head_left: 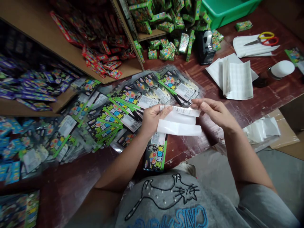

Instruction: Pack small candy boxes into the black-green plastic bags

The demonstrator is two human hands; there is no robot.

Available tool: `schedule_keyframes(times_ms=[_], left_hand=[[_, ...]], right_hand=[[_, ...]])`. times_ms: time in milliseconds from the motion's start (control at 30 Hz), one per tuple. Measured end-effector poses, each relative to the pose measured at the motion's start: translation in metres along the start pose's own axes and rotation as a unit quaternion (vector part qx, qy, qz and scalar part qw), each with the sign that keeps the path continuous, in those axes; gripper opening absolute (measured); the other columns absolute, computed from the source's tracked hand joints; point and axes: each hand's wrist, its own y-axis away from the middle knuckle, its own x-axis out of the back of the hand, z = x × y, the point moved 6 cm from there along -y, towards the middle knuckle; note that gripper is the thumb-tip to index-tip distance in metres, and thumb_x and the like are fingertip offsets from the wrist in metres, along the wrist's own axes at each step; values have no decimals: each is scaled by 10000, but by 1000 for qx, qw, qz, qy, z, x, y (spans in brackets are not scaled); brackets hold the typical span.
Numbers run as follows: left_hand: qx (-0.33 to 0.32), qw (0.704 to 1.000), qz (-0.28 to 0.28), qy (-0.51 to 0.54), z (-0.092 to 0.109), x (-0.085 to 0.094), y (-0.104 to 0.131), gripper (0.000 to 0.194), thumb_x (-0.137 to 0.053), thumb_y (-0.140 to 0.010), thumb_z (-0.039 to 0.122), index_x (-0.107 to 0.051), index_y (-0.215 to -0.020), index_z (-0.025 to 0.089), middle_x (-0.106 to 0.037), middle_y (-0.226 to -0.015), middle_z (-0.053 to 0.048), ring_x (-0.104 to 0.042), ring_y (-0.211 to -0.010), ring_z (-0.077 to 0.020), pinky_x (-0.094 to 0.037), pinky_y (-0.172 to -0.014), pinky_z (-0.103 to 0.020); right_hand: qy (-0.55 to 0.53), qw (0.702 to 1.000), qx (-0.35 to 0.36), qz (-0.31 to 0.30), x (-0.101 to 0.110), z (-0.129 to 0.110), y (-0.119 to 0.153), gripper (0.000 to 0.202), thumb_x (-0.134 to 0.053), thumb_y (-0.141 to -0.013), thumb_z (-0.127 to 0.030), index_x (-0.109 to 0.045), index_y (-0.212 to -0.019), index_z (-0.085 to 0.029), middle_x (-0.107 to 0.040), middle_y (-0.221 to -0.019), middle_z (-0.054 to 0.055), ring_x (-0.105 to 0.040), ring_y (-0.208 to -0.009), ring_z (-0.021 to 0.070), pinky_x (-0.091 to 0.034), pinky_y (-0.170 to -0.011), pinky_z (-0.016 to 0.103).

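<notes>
Paper strip: A creased white strip (179,121), round marks along its upper edge, hung between the worker's hands above the front of the tabletop (268,95).
Left hand: The left hand (152,119) was closed on the strip's left end, thumb pressed over the top edge.
Right hand: The right hand (215,112), its fingers loosely bent, met the strip's far upper corner; whether it pinched anything could not be told.
Round marks: Good handling here probably called for a firm left thumb and a light fingertip touch at the corner, keeping the marks flat and unsmudged.
Lower flap: It curled toward the worker, and seemed best kept from folding onto the upper part.
Nearest packet: A black-and-green packet (155,157) lay just below the strip, partly hidden, best left square and flat.
Fanned packets: More packets (144,91) overlapped beyond the left hand; a low sleeve or wrist could have disturbed them.
</notes>
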Motion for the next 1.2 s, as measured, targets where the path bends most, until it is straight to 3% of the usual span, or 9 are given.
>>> schedule_keyframes(times_ms=[233, 300, 400, 500, 667, 833, 967, 1067, 1200], left_hand=[[0, 998, -29, -49, -13, -13, -8, 454, -804, -896, 624, -800, -868, 170, -768, -760, -32, -633, -611, -139, -489, -546, -268], [-25, 993, -38, -111, -11, -9, -7, 434, -777, -928, 602, -809, -951, 170, -795, -843, -62, -681, -721, -180, -536, -638, -303], [-106, 951, -27, -289, -4, 10, 7, 570, -907, -825, 532, -764, -1270, 205, -810, -1176, -115, -688, -1115, -301, -557, -990, -446], [-132, 889, -37, -436, -7, 35, 31, 615, -884, -867, 413, -690, -1416, 213, -734, -1394, -140, -576, -1298, -362, -433, -1169, -542], [-117, 861, -107, -483, -10, 64, 65, 214, -650, -985, 222, -808, -1128, 239, -793, -1173, -80, -614, -1139, -308, -457, -1092, -500], [-116, 903, -147, -385, 18, 89, 90, 163, -671, -982, 291, -830, -1016, 275, -799, -1115, -41, -689, -1098, -243, -493, -1067, -426], [-91, 935, -146, -310, 25, 99, 107, 213, -637, -972, 243, -836, -1050, 244, -812, -1111, -57, -746, -1030, -206, -551, -975, -361], [-66, 953, -89, -281, 21, 105, 114, 182, -671, -928, 213, -824, -1027, 221, -827, -1039, -53, -757, -954, -206, -563, -885, -344], [-27, 970, -50, -238, 16, 114, 121, 124, -706, -893, 206, -810, -958, 207, -830, -958, -48, -751, -856, -197, -551, -782, -320]], right_hand=[[168, 971, 157, -64, 9, -32, -8, 252, -800, -927, -528, -836, -901, -280, -780, -869, 52, -699, -816, 213, -564, -785, 385], [162, 970, 179, 1, 21, -32, -3, 210, -816, -921, -505, -832, -888, -299, -777, -879, 55, -691, -834, 218, -554, -807, 396], [79, 968, 167, 169, 49, -22, 9, 133, -896, -864, -415, -833, -892, -301, -754, -863, 56, -639, -758, 193, -502, -760, 394], [13, 969, 141, 202, 48, -13, 19, 169, -969, -778, -335, -843, -878, -283, -724, -809, 50, -556, -648, 163, -444, -695, 401], [10, 988, 142, 55, -24, -36, 26, 110, -894, -863, -362, -816, -938, -340, -729, -868, 38, -641, -774, 209, -520, -753, 412], [-25, 980, 102, -167, -123, -53, 21, 570, -849, -895, -456, -611, -1407, -377, -695, -908, -2, -669, -811, 199, -588, -767, 375], [-18, 950, 73, -303, -181, -44, 14, 743, -803, -926, -498, -448, -1548, -298, -684, -911, -2, -674, -835, 182, -577, -769, 341], [26, 939, 71, -337, -201, -34, 13, 851, -806, -916, -467, -369, -1625, -287, -697, -916, 0, -666, -798, 185, -574, -740, 351], [146, 946, 154, -244, -201, -38, 20, 905, -802, -916, -454, -339, -1684, -335, -739, -1053, 52, -686, -892, 264, -595, -861, 477]])
